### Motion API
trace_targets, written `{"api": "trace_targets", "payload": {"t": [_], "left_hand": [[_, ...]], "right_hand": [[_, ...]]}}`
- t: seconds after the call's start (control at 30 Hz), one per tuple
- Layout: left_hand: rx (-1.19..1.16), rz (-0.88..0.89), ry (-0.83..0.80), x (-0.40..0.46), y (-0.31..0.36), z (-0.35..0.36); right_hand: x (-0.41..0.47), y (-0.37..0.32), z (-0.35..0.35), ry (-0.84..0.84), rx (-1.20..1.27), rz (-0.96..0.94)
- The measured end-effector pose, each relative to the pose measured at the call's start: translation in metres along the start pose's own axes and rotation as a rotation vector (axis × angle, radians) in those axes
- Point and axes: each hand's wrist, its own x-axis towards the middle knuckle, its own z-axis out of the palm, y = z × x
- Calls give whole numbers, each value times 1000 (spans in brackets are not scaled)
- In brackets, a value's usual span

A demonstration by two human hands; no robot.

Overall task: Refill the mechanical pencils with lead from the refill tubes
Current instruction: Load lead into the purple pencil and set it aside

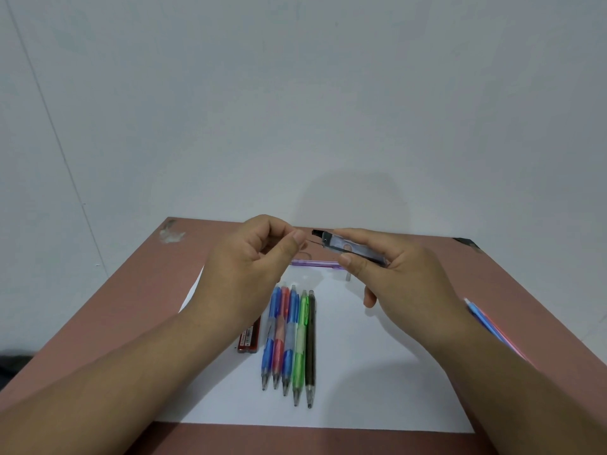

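While the right hand [391, 267] is gripping a clear lead tube [353, 247] above the paper [377, 372], the left hand [259, 257] is pinching a thin lead [312, 243] at the tube's black cap (thumb against curled fingers). Five pencils [289, 339] are lying side by side on the paper, a purple pencil [315, 263] is lying beyond them, and a red tube [250, 338] is sitting just left of the row.

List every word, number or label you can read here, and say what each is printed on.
No text here is legible.
Clear lead refill tube, held in the right hand: a small round label, too blurred to read.
Red refill tube on the white sheet: white printing, perhaps a barcode, too small to read.
Pencils in the row, such as the green pencil: no print that can be made out.
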Motion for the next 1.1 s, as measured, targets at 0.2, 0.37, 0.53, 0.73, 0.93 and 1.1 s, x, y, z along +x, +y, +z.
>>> {"api": "trace_targets", "payload": {"t": [0.2,0.37,0.53,0.73,0.93,1.1], "left_hand": [[68,4,22,2,-3,-1],[90,1,32,3,-2,-1],[82,1,66,3,-1,-2],[4,-1,133,7,1,-8],[-31,7,169,8,0,-11],[-43,21,157,9,0,-10]], "right_hand": [[0,1,0,7,13,9],[0,1,0,9,11,5],[0,2,0,3,13,4],[0,1,-1,1,26,22],[2,1,-1,-1,42,37],[2,2,0,-9,52,50]]}}
